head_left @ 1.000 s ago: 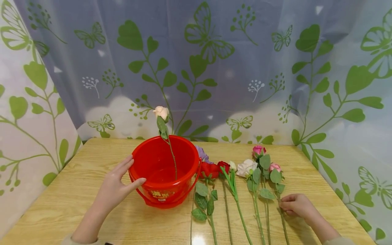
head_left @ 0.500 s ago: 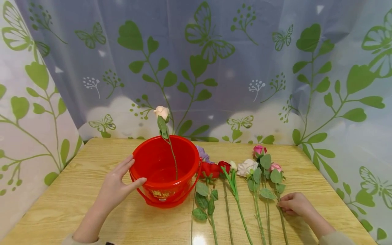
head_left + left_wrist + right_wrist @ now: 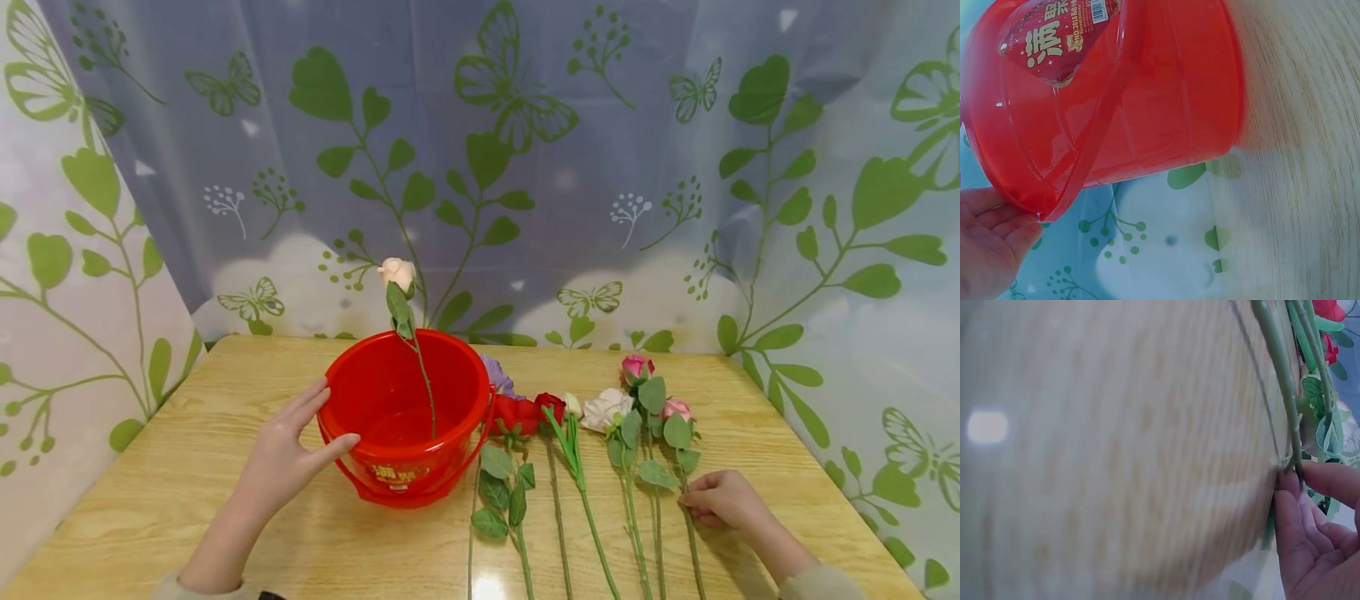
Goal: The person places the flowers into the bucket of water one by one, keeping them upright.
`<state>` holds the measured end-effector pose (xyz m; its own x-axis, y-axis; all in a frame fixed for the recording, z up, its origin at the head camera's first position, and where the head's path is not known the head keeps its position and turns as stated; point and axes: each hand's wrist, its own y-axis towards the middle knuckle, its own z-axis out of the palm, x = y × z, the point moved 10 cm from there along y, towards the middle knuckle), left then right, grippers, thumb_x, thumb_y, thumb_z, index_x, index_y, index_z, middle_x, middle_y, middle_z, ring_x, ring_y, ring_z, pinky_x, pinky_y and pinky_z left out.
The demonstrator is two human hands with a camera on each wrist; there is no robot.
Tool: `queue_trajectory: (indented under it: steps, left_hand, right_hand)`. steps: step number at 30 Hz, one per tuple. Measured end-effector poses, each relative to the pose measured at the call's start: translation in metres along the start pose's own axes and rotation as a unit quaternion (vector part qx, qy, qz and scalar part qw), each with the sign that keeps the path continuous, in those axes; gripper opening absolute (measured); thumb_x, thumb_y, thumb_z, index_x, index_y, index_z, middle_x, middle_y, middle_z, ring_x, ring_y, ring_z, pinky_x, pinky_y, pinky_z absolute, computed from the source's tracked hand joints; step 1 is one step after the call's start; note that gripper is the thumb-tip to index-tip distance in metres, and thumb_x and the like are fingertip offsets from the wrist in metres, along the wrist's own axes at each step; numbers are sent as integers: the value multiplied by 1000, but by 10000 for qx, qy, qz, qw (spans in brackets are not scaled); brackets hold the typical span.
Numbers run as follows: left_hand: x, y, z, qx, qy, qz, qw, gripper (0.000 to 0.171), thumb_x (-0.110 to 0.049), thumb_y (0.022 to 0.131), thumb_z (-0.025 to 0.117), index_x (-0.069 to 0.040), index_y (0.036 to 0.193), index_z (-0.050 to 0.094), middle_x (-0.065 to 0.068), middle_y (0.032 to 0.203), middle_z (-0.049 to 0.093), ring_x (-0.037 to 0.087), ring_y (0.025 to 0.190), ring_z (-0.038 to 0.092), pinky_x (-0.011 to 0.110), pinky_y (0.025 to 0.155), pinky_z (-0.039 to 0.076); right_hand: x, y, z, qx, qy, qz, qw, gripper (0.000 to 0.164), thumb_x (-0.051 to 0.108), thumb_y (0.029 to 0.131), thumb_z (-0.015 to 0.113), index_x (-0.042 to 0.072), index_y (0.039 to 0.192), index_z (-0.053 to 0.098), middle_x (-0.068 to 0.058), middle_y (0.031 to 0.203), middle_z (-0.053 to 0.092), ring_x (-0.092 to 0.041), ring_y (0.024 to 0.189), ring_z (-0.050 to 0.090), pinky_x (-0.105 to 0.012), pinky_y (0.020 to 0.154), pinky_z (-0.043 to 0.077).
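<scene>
A red plastic bucket [image 3: 401, 475] stands on the table, one pale peach rose [image 3: 397, 273] leaning inside it. My left hand [image 3: 288, 454] holds the bucket's left rim, with the thumb at the front and the fingers farther back. In the left wrist view the left hand [image 3: 991, 240] is at the rim beside the handle's end. My right hand [image 3: 723, 500] pinches the stem of a light pink rose [image 3: 677, 410], the rightmost in the row. The right wrist view shows thumb and forefinger of the right hand [image 3: 1316, 531] meeting on the green stem [image 3: 1282, 375].
Between the hands lie a purple flower [image 3: 497, 375], a large red flower [image 3: 516, 414], a red rose [image 3: 551, 407], a white tulip [image 3: 572, 406], a white flower [image 3: 606, 410] and a deep pink rose [image 3: 637, 365]. A patterned curtain [image 3: 480, 167] hangs behind the wooden table [image 3: 202, 417].
My right hand has shifted very slightly left along with the stem it pinches. The left hand and the bucket stay in place.
</scene>
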<state>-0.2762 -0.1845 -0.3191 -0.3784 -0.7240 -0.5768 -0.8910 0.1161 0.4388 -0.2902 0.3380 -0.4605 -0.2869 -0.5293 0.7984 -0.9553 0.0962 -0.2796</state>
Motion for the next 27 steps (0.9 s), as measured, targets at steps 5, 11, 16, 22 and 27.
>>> queue_trajectory:
  steps: [5, 11, 16, 22, 27]
  left_hand:
    - [0, 0, 1, 38, 4, -31, 10000, 71, -36, 73, 71, 9, 123, 46, 21, 130, 41, 40, 118, 36, 55, 85, 39]
    - [0, 0, 0, -11, 3, -15, 10000, 71, -35, 73, 71, 9, 123, 47, 21, 130, 41, 40, 117, 37, 55, 84, 39]
    - [0, 0, 0, -28, 8, -6, 10000, 71, -35, 73, 71, 8, 123, 47, 21, 130, 42, 40, 117, 37, 55, 84, 40]
    - [0, 0, 0, -42, 28, 11, 10000, 71, -36, 73, 71, 8, 123, 47, 21, 130, 42, 40, 117, 37, 56, 84, 39]
    - [1, 0, -1, -83, -29, 63, 9999, 70, -34, 73, 72, 9, 122, 47, 20, 130, 42, 39, 117, 37, 56, 85, 39]
  right_hand:
    - [-1, -1, -2, 14, 257, 0, 9997, 14, 0, 75, 63, -12, 81, 59, -1, 63, 56, -10, 57, 55, -24, 52, 51]
    - [-1, -3, -9, -114, 448, -63, 9989, 17, 0, 77, 61, -15, 83, 58, 0, 64, 58, -10, 58, 55, -23, 55, 51]
    - [3, -6, -14, -115, 543, -150, 9983, 20, 1, 78, 60, -17, 86, 56, -1, 67, 59, -11, 60, 58, -26, 58, 52]
    - [11, -12, -19, -91, 611, -178, 9979, 23, 1, 81, 57, -19, 91, 54, -4, 72, 62, -13, 63, 60, -28, 61, 53]
    - [20, -17, -23, -107, 641, -167, 9977, 28, 4, 82, 58, -19, 98, 52, -7, 77, 64, -11, 66, 60, -28, 63, 52]
